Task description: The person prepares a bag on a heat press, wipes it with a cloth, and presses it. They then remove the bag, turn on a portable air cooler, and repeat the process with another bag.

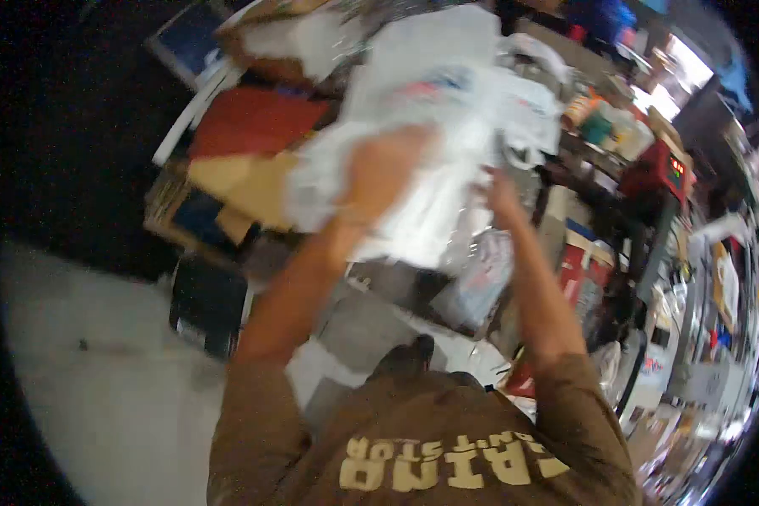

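Note:
A white plastic bag [434, 55] with blue and red print lies spread over a pile of goods in front of me. My left hand [388, 164] is over the left part of the bag, smeared by motion, so its fingers cannot be made out. At the bag's right edge is my right hand [499, 196], its thumb and a finger apart. I see nothing held in it, and blur hides whether it touches the plastic. Below that hand lies a clear plastic packet [481, 282] with faint print.
A red sheet [257, 122] and brown cardboard [249, 181] lie to the left. A black box-like object [207, 304] stands below them. On the right are a red device with a lit display [656, 171], several cartons and crowded shelves. Pale floor [101, 379] shows at lower left.

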The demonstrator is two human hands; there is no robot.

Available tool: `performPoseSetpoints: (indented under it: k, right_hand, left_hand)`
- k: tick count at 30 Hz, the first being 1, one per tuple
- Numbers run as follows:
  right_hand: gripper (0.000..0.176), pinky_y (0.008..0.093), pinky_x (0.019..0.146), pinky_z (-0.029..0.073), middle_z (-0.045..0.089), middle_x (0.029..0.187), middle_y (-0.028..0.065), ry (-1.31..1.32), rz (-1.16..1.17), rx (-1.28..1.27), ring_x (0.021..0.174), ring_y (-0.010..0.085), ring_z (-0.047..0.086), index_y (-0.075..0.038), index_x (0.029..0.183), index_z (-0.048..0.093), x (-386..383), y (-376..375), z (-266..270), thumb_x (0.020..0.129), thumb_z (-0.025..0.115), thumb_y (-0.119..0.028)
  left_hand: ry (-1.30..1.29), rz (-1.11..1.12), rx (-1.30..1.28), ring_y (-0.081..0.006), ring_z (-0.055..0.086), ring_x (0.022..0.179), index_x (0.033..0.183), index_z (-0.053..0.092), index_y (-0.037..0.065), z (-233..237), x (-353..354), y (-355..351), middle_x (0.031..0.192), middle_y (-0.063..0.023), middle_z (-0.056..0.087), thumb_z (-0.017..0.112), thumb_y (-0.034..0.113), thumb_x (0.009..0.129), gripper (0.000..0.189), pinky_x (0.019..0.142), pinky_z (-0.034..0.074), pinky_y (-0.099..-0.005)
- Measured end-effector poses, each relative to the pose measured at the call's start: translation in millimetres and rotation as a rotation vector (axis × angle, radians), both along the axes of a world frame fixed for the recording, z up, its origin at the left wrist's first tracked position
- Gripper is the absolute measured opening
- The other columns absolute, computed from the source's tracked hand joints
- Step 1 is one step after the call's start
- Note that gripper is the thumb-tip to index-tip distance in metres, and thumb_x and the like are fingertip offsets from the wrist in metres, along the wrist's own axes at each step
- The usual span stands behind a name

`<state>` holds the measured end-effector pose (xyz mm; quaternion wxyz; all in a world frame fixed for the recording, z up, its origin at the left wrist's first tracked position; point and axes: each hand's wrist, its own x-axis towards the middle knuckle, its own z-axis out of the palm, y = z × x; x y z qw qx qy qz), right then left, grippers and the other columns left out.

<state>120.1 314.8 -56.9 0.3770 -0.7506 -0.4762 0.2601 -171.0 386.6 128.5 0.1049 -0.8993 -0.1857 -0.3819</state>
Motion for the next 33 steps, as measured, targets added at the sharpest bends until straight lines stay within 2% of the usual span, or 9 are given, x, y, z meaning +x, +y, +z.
performPoseSetpoints:
  k: [3,5,11,13,16,19,20,26,33]
  right_hand:
    - [0.052,0.0352,0.073,0.057,0.065,0.121,0.0098,0.278,0.265,-0.369,0.094,0.0205,0.066,-0.008,0.136,0.058,55.6,-65.3,77.7,0.093,0.070,-0.034]
    - [0.048,0.0331,0.075,0.055,0.068,0.113,0.0056,0.169,0.288,-0.503,0.091,0.0178,0.065,-0.005,0.133,0.061,79.5,-119.2,150.1,0.097,0.066,-0.035]
    - [0.031,0.0330,0.071,0.049,0.067,0.097,0.0055,-0.257,-0.011,-0.400,0.082,0.0176,0.061,-0.002,0.116,0.064,73.6,-345.0,272.7,0.097,0.064,-0.027]
    - [0.038,0.0343,0.073,0.051,0.067,0.099,0.0079,-0.181,-0.066,-0.418,0.084,0.0201,0.063,-0.002,0.118,0.064,40.9,-430.4,268.1,0.097,0.065,-0.034]
    - [0.049,0.0363,0.075,0.054,0.067,0.102,0.0115,0.095,-0.058,-0.619,0.087,0.0240,0.066,-0.002,0.121,0.063,-14.8,-520.3,222.9,0.096,0.065,-0.044]
    - [0.058,0.0414,0.077,0.054,0.067,0.102,0.0177,-0.093,0.019,-0.507,0.094,0.0323,0.068,0.002,0.124,0.060,-76.2,-553.7,168.3,0.089,0.075,-0.042]
    - [0.062,0.0437,0.078,0.053,0.067,0.102,0.0203,-0.266,-0.022,-0.456,0.096,0.0356,0.067,0.003,0.125,0.058,-78.5,-564.0,153.5,0.086,0.079,-0.040]
    - [0.061,0.0371,0.049,0.037,0.053,0.059,0.0100,-0.490,0.140,-0.117,0.047,0.0273,0.047,0.001,0.122,0.055,-81.6,-578.0,150.3,0.087,0.076,-0.044]
    - [0.074,0.0367,0.086,0.052,0.070,0.102,0.0229,-0.287,0.089,-0.265,0.096,0.0276,0.067,0.013,0.134,0.051,-74.1,-589.3,233.4,0.088,0.078,-0.039]
  left_hand:
    - [0.223,0.159,-0.177,-0.0261,0.069,0.076,0.111,0.066,0.014,-95.7,31.2,-64.4,0.083,-0.0094,0.066,0.057,0.019,0.090,0.023,0.062,0.052,-0.0425]
    - [0.175,0.189,-0.326,-0.0308,0.061,0.109,0.121,0.064,0.012,-148.3,35.4,-83.4,0.107,-0.0119,0.065,0.054,0.013,0.090,0.033,0.085,0.048,-0.0473]
    - [0.197,0.177,-0.470,-0.0478,0.038,0.138,0.158,0.031,0.014,-51.8,27.1,-155.7,0.150,-0.0309,0.037,0.091,0.038,0.063,0.115,0.113,0.030,-0.0619]
    - [-0.100,-0.190,-0.830,-0.0499,0.044,0.135,0.149,0.043,0.012,-78.6,86.7,-189.4,0.149,-0.0317,0.040,0.093,0.039,0.060,0.105,0.109,0.041,-0.0547]
    - [-0.149,-0.644,-1.197,-0.0424,0.065,0.101,0.111,0.064,-0.003,-72.2,172.2,-278.5,0.100,-0.0263,0.067,0.085,0.037,0.072,0.060,0.085,0.052,-0.0499]
    - [0.206,-0.463,-1.374,-0.0516,0.059,0.115,0.152,0.027,-0.007,-96.7,260.9,-380.5,0.135,-0.0402,0.042,0.066,0.066,0.085,0.106,0.097,0.050,-0.0504]
    - [0.059,-0.354,-1.440,-0.0488,0.053,0.122,0.138,0.046,-0.004,-107.0,286.2,-409.5,0.130,-0.0353,0.051,0.073,0.052,0.083,0.083,0.105,0.043,-0.0555]
    - [-0.122,-0.146,-1.513,-0.0473,0.051,0.125,0.146,0.034,-0.006,-137.5,344.1,-440.0,0.135,-0.0348,0.048,0.076,0.035,0.080,0.089,0.106,0.044,-0.0517]
    - [-0.194,-0.172,-1.360,-0.0388,0.067,0.099,0.128,0.051,-0.001,-84.6,353.9,-416.6,0.109,-0.0237,0.067,0.071,0.036,0.083,0.061,0.089,0.054,-0.0491]
